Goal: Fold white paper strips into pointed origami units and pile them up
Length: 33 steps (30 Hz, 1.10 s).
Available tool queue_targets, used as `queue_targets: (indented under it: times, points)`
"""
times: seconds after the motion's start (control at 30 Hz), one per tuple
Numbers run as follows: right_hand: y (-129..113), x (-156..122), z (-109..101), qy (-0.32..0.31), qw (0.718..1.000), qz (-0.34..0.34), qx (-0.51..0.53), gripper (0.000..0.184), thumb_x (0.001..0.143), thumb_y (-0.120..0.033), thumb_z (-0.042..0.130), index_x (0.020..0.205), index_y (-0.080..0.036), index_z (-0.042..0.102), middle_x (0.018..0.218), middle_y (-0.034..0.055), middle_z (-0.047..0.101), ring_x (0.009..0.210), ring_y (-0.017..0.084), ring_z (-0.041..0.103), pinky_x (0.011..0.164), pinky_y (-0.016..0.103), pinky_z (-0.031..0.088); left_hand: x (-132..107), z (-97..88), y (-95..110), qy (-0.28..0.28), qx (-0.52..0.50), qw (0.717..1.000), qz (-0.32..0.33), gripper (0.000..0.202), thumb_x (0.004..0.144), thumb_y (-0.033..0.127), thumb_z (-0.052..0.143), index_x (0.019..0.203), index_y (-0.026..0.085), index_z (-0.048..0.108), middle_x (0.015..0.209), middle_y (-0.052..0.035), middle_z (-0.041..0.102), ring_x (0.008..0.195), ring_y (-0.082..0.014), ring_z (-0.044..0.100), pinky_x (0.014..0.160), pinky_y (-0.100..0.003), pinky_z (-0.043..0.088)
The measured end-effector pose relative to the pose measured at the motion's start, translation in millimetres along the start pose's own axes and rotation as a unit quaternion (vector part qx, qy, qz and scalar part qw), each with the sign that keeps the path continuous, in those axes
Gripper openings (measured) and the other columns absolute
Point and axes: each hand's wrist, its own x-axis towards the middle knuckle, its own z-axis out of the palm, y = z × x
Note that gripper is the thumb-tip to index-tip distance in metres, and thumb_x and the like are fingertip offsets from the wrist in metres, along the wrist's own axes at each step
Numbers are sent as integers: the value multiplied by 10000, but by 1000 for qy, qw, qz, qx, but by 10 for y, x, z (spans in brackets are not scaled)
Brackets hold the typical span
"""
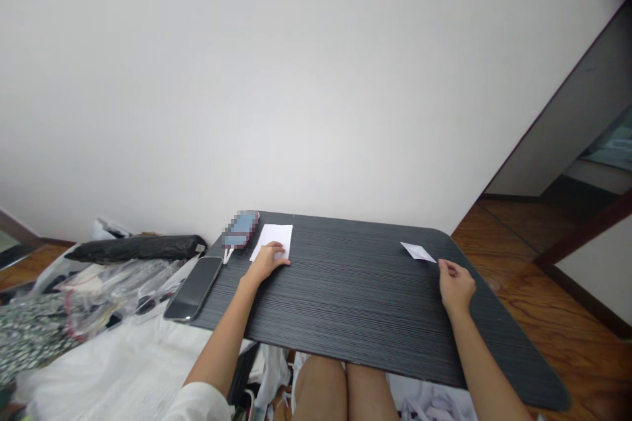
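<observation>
My left hand (266, 261) rests on the lower part of a white stack of paper (276, 234) at the left of the dark table. Its fingers lie over the paper, and the thumb is stretched out apart from them to the right. Far to the right, my right hand (456, 284) is closed in a pinch at the near corner of a small white paper (417, 252). That paper slants away from the fingertips toward the upper left; whether it touches the tabletop I cannot tell.
The black wood-grain table (355, 289) stands against a white wall. A black smartphone (194, 289) lies at its left edge, near a blurred-out device (240, 229) with a white cable (228, 254). Left of the table are plastic bags (128, 283) and a long black package (138, 248).
</observation>
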Motion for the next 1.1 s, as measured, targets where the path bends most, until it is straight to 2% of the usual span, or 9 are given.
queue_targets:
  times: [0.3,0.6,0.9,1.1]
  points:
    - [-20,7,-12,-8,999,29,16,378,664,-403,494,801,-88,652,695,79,577,610,181,520,659,307,397,7,-38,-5,3,3,1000,0,418,567,477,635,844,165,649,980,-82,600,913,-223,548,854,-331,389]
    - [58,10,35,-1,999,34,38,434,664,-450,497,817,-73,647,674,81,584,600,180,529,639,303,403,18,-72,6,2,3,1000,-5,429,554,471,646,840,151,651,974,-90,608,912,-226,550,861,-335,382]
    - [48,5,30,2,998,45,51,434,665,-451,505,828,-75,648,652,76,591,585,178,534,640,304,414,35,-86,-23,-14,12,1000,-6,440,566,474,633,854,143,646,987,-92,607,918,-212,549,862,-315,378]
    - [17,-1,29,12,996,56,71,473,648,-493,505,818,-75,649,643,81,597,579,188,534,621,318,413,63,-154,-22,-38,23,999,-3,358,601,410,622,841,146,648,949,-83,621,889,-206,560,843,-305,384]
